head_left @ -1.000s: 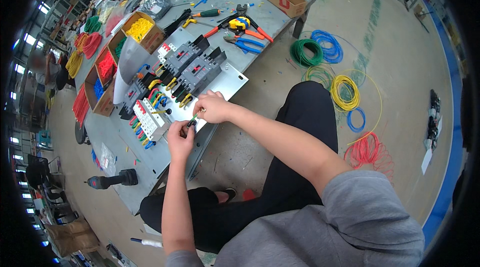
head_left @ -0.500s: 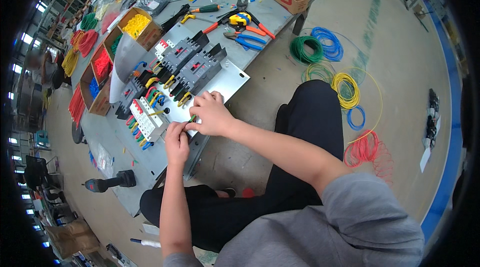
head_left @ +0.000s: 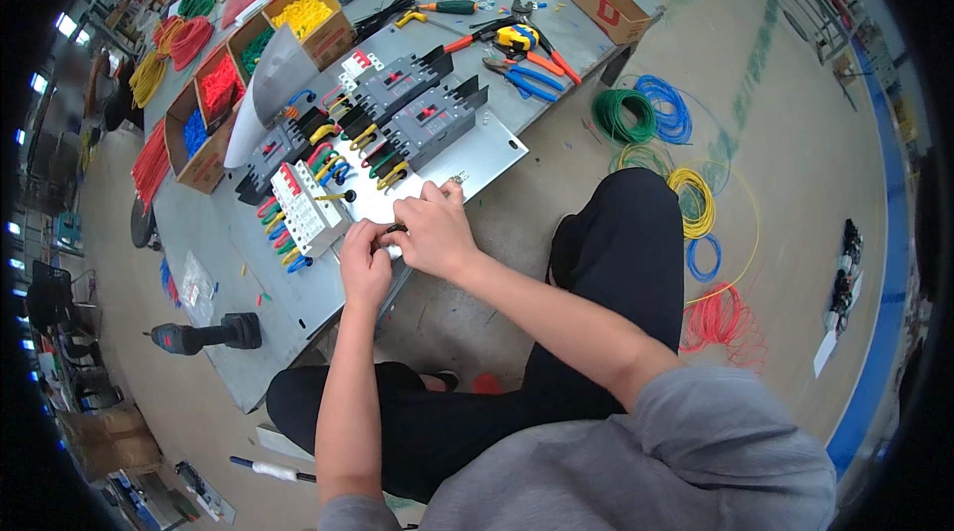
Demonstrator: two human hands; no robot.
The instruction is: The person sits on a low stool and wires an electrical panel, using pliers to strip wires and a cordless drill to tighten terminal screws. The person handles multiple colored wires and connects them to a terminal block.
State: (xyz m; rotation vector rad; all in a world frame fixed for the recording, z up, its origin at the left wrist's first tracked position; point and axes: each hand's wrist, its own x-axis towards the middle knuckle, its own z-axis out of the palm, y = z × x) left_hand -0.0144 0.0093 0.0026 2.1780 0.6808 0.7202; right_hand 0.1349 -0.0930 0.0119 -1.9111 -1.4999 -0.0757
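The right hand (head_left: 435,230) pinches a small dark piece (head_left: 397,227) by the metal plate (head_left: 484,155); the left hand (head_left: 365,258) is close beside (can't tell its grip). Seems like fiddly joining; steady fingers needed next.

Grey worktable (head_left: 283,332) on beige floor (head_left: 795,144), blue strip (head_left: 874,377) rightward, probably bright windows (head_left: 67,24) far left.

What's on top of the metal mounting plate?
Grey breakers, a white breaker row and coloured wires show on the plate. The surface directly beneath the breakers is covered; the left hand and right hand also hide part of its near edge.
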